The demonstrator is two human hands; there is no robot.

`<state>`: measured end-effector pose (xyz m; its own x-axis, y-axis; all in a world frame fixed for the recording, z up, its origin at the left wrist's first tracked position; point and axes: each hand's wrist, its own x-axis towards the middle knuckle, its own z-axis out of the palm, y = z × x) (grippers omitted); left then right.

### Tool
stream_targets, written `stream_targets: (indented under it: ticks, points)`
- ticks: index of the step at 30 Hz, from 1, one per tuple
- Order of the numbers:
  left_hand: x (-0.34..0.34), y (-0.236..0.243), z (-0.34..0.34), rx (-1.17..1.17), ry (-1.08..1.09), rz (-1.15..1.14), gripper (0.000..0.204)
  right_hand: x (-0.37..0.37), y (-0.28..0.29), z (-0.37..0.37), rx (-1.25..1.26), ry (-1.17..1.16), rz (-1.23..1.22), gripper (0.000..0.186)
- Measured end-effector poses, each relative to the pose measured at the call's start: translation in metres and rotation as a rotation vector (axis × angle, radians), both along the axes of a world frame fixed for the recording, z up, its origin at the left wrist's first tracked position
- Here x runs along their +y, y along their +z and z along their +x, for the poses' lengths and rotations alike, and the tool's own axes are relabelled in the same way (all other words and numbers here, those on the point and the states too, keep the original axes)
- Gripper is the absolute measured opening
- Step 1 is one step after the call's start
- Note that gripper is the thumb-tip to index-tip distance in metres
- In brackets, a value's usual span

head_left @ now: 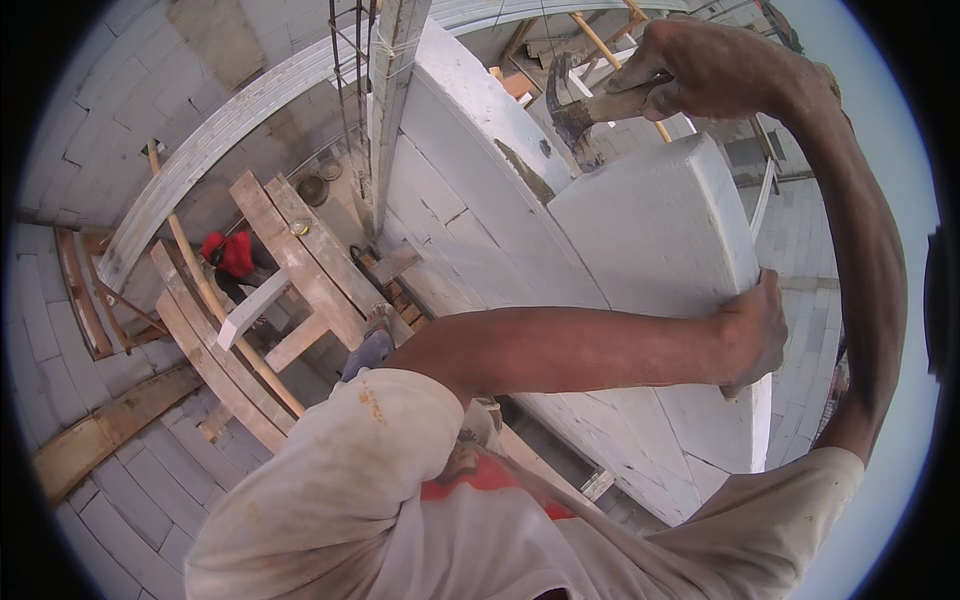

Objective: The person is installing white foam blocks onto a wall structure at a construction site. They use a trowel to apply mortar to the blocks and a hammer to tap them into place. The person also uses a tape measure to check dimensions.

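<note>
My right hand [690, 75] is raised at the upper right, its fingers wrapped round the handle of a hammer [572, 108]. The dark head of the hammer is just beyond the end of a large white block [650, 220], at the top of the wall. My left arm reaches across to the right over this block. My left hand [752, 335] is closed at the block's outer edge; its fingertips are partly hidden. Grey mortar [525, 172] shows on the wall's top edge beside the block.
A white block wall [440, 200] runs beneath me. Wooden planks [310, 260] form a scaffold at lower left, where another person in red [235, 255] is bent down. A vertical post [392, 110] and rebar [350, 90] rise next to the wall. Timber poles [595, 40] stand beyond.
</note>
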<state>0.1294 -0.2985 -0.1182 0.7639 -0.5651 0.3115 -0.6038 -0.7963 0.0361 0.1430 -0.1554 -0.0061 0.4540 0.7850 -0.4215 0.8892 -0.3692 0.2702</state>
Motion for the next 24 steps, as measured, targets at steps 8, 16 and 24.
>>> stream_targets:
  ticks: [8, 16, 24]
  points:
    - [0.002, -0.002, -0.002, -0.019, 0.024, -0.036, 0.039, -0.001, 0.000, 0.001, 0.039, 0.143, -0.114, 0.037]
    - [0.009, 0.001, 0.000, 0.027, 0.009, -0.040, 0.051, -0.080, -0.001, 0.006, -0.434, 0.230, 0.198, 0.048]
    - [-0.008, -0.006, 0.003, 0.010, 0.050, -0.038, 0.081, -0.349, 0.004, -0.007, -0.365, 0.036, 1.014, 0.042]
